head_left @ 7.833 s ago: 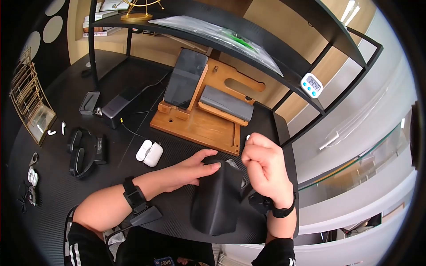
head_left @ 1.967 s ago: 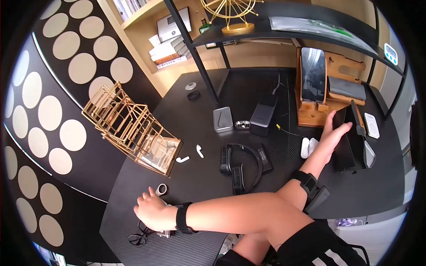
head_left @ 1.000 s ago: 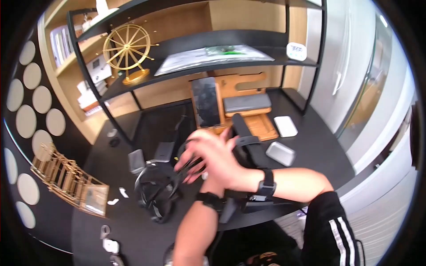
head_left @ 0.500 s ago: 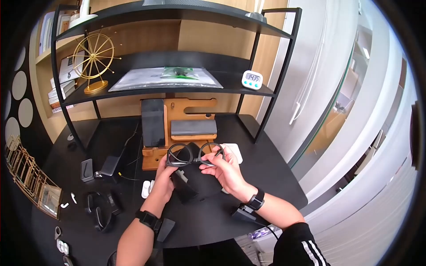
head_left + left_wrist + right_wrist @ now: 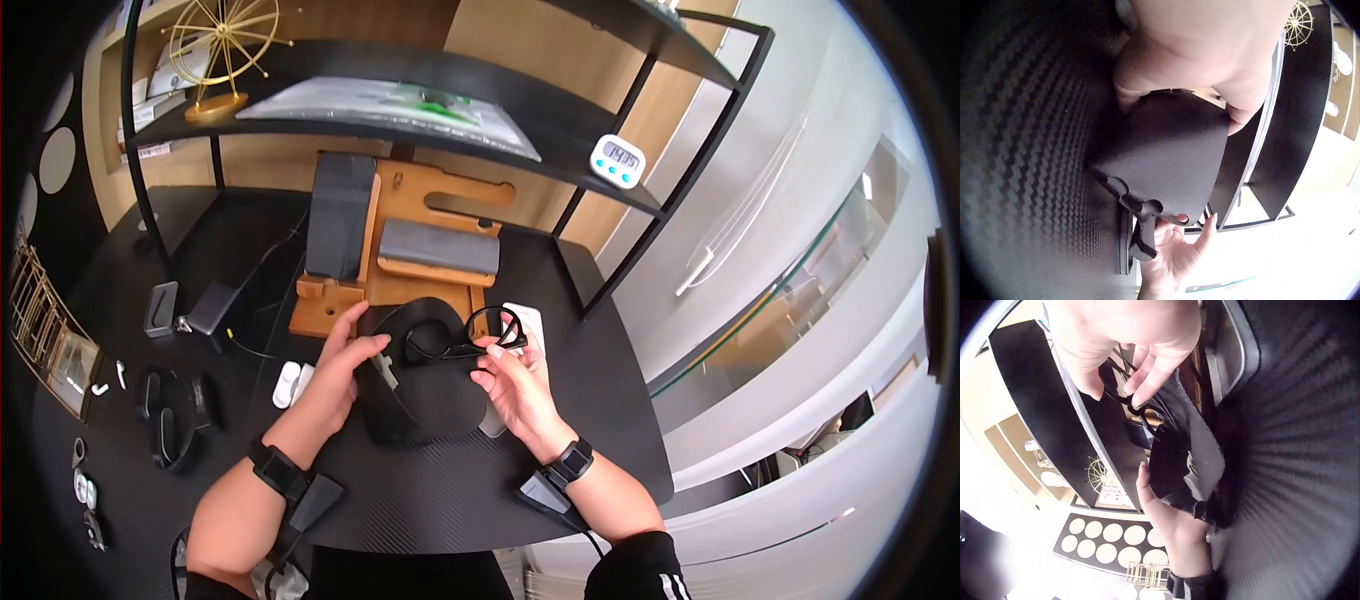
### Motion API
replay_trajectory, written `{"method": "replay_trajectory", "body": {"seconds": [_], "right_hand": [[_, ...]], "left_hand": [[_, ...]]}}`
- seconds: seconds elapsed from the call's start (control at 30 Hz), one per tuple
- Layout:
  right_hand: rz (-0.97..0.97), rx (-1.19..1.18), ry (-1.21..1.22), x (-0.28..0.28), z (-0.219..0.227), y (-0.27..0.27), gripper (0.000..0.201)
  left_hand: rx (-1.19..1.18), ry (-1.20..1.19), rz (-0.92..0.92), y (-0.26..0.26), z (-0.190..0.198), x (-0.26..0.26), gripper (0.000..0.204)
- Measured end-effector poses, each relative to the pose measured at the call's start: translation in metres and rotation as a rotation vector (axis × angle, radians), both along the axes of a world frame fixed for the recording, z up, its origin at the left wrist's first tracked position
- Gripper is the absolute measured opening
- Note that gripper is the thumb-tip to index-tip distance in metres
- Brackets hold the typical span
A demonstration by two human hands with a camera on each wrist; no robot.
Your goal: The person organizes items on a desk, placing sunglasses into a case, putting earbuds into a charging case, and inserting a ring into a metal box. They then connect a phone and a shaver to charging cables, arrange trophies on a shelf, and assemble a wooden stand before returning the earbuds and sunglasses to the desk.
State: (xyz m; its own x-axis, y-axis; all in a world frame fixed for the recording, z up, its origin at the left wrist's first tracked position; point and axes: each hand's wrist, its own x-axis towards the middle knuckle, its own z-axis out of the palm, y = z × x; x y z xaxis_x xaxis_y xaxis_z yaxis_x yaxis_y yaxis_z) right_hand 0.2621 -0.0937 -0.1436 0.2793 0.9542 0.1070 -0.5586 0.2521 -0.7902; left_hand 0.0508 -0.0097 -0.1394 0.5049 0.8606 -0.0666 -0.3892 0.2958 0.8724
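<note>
Right hand [image 5: 523,395] pinches round-rimmed eyeglasses [image 5: 462,350] | long axis left-to-right over black case [image 5: 440,395] | left hand [image 5: 335,370] grips case's left side

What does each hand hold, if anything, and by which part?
The right hand pinches the glasses at the nearer lens; rim or arm, I cannot tell. The left hand grips the case by its left side.

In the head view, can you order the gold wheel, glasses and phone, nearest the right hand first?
1. Glasses: pinched by the right hand.
2. Phone: left, on the wooden stand.
3. Gold wheel: upper left, on the shelf.
</note>
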Motion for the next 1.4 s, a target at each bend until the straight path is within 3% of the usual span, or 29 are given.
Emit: {"method": "replay_trajectory", "body": {"seconds": [0.33,0.43,0.63,0.87,0.93,1.23,1.4], "right_hand": [[-0.024,0.029,-0.113,-0.010,0.000,-0.008,0.051],[0.020,0.082,-0.527,-0.018,0.008,-0.016,0.063],[0.090,0.102,-0.625,-0.022,-0.001,-0.019,0.068],[-0.045,0.152,-0.556,-0.031,0.006,-0.020,0.077],[-0.028,0.108,-0.632,-0.027,0.007,-0.023,0.078],[-0.085,0.240,-0.474,-0.026,-0.002,-0.021,0.052],[-0.043,0.176,-0.509,-0.027,0.002,-0.023,0.045]], "left_hand": [[0.022,0.074,-0.011,-0.001,0.002,0.001,0.064],[0.039,0.070,-0.021,-0.001,0.002,0.001,0.064],[0.060,0.068,-0.027,-0.002,0.002,0.000,0.064],[0.054,0.039,-0.031,-0.003,0.002,0.001,0.064],[0.063,0.046,-0.040,-0.003,0.003,0.001,0.064],[0.086,0.057,-0.064,-0.003,0.002,0.001,0.064],[0.092,0.077,-0.067,-0.005,0.005,0.002,0.064]]}}
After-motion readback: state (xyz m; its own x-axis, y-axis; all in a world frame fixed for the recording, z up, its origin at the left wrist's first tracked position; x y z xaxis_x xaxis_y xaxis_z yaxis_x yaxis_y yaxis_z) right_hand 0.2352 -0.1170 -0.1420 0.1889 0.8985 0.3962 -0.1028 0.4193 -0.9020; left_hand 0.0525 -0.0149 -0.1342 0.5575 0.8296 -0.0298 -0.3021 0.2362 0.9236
